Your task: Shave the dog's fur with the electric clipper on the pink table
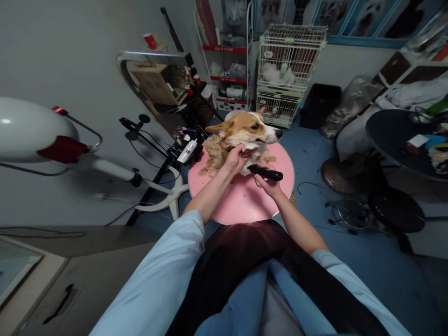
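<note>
A tan and white dog [245,128], seemingly a corgi, is on a round pink table [241,207] in front of me, its head turned to the right. My left hand [236,157] is closed at the dog's jaw, gripping the fur and skin under its cheek. In my right hand [268,185] is a black hair clipper [268,173], held level, its front end near the white chest and front leg. Exact contact of the blade is hidden. Clumps of loose tan fur [212,154] lie around the dog on the table.
Left of the table, a white clipper [188,151] sits in a tool holder by a metal frame [154,57]. A large white dryer [38,130] on a wheeled stand is farther left. Stacked cages [289,60] stand behind; a black stool [397,210] is at right.
</note>
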`<state>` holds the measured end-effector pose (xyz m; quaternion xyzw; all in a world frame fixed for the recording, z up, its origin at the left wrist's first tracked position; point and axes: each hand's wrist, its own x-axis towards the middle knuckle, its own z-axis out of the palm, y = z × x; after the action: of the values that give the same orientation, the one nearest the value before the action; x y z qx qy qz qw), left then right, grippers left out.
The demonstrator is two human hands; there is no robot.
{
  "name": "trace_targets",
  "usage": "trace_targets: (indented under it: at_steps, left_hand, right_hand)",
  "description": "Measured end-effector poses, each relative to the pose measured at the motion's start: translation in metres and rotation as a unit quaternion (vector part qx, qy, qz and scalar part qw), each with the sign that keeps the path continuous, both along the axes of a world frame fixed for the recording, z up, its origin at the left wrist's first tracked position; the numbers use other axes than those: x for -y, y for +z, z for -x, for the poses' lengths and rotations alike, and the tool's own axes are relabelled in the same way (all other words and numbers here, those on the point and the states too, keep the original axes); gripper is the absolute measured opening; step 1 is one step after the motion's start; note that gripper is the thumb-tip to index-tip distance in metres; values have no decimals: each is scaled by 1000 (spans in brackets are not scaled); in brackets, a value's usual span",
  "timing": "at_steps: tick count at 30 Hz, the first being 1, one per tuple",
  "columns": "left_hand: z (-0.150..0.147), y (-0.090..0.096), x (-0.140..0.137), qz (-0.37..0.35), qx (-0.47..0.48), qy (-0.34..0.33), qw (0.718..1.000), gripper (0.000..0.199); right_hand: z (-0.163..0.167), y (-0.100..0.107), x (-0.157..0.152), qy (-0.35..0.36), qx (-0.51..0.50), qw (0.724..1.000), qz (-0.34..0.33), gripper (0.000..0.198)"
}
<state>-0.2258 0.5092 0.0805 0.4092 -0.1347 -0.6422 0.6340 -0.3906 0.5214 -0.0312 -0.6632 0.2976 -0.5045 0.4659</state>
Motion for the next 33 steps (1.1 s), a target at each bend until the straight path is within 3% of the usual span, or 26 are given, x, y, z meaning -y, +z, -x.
trace_targets:
  at_steps: [6,12,18,23,29,33]
  left_hand:
    - [4,-7,14,30,23,34,999,43]
    - [10,-12,22,30,38,34,998,40]
    - [10,-13,24,22,34,27,999,38]
    - [13,-16,26,25,45,18,998,40]
    - [17,-13,27,24,42,17,999,42]
    - [16,-12,25,24,64,3,998,41]
  right_hand:
    - [0,-2,12,-34,-34,995,85,40]
    - [-14,-34,18,-50,-61,990,116,38]
    - [-27,-62,16,-33,-104,990,93,39]
    - [-26,-61,15,-58,-72,990,109,39]
    - [-28,-66,11,-45,-90,992,76,37]
    - [-32,-71,7,-79,-79,990,86,37]
